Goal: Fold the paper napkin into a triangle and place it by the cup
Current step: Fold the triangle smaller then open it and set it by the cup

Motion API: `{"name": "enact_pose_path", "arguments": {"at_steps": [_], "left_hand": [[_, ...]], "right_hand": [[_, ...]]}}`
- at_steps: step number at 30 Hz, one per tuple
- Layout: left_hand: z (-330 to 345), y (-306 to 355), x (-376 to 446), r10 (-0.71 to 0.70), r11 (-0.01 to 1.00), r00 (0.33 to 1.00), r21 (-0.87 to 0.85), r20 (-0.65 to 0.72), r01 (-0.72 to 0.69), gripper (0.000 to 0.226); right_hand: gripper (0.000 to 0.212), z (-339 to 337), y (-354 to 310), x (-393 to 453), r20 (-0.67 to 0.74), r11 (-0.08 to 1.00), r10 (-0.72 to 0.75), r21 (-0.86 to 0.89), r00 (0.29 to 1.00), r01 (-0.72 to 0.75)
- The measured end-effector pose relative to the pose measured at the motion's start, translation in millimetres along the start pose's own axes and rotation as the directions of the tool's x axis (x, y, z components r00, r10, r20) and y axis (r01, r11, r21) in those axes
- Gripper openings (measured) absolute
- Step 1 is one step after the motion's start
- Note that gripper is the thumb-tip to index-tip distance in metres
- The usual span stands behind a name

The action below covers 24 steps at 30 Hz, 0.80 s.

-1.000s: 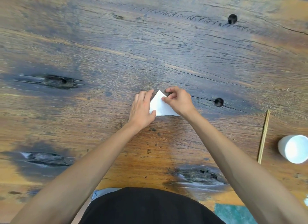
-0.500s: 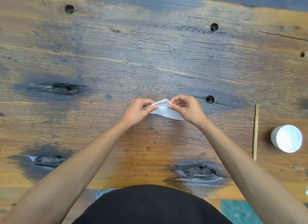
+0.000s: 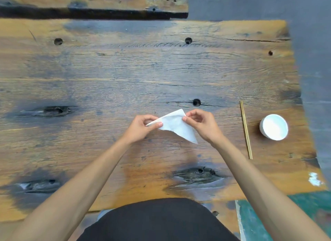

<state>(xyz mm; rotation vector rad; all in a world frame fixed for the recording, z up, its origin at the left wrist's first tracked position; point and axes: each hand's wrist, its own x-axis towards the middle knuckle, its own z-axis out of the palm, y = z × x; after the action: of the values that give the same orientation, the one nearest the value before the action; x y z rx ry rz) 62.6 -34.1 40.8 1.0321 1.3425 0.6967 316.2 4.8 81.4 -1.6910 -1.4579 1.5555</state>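
Note:
The white paper napkin (image 3: 176, 126), folded into a triangle, is held off the table between both hands near the middle of the view. My left hand (image 3: 141, 126) pinches its left corner between thumb and fingers. My right hand (image 3: 201, 122) pinches its upper right edge, and one point of the napkin hangs down toward me below that hand. The white cup (image 3: 274, 126) stands upright on the table well to the right of my right hand.
A pair of wooden chopsticks (image 3: 246, 129) lies lengthwise between my right hand and the cup. The worn wooden table (image 3: 125, 75) has dark knots and holes; its right edge runs just past the cup. A green surface (image 3: 286, 215) lies at bottom right.
The napkin lay flat on the table with both hands pressing it; both hands have since lifted it, and it now hangs between them. The view has pulled back.

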Motion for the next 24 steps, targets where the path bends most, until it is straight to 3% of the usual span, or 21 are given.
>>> {"name": "enact_pose_path", "arguments": {"at_steps": [9,13,17,21,24], "left_hand": [[63,21,5,-0.075,0.98,0.996,-0.187,-0.048,0.065,0.015],[89,35,18,-0.088,0.984,0.996,-0.16,-0.032,0.082,0.017],[116,48,35,-0.122,0.983,0.991,-0.147,-0.056,0.113,0.005],[145,53,55,-0.154,0.983,0.987,-0.106,-0.036,0.149,0.007],[166,55,73,-0.191,0.979,0.981,-0.081,-0.047,0.187,0.008]], "right_hand": [[0.015,-62,37,-37,-0.125,0.986,0.114,0.134,0.986,-0.097],[0.006,-81,58,-49,-0.155,0.973,0.164,0.187,0.974,-0.135],[0.008,-99,81,-57,-0.186,0.947,0.227,0.271,0.956,-0.172],[0.015,-112,104,-62,-0.213,0.915,0.301,0.338,0.93,-0.219],[0.006,-120,123,-64,-0.239,0.89,0.361,0.376,0.901,-0.257]]}}
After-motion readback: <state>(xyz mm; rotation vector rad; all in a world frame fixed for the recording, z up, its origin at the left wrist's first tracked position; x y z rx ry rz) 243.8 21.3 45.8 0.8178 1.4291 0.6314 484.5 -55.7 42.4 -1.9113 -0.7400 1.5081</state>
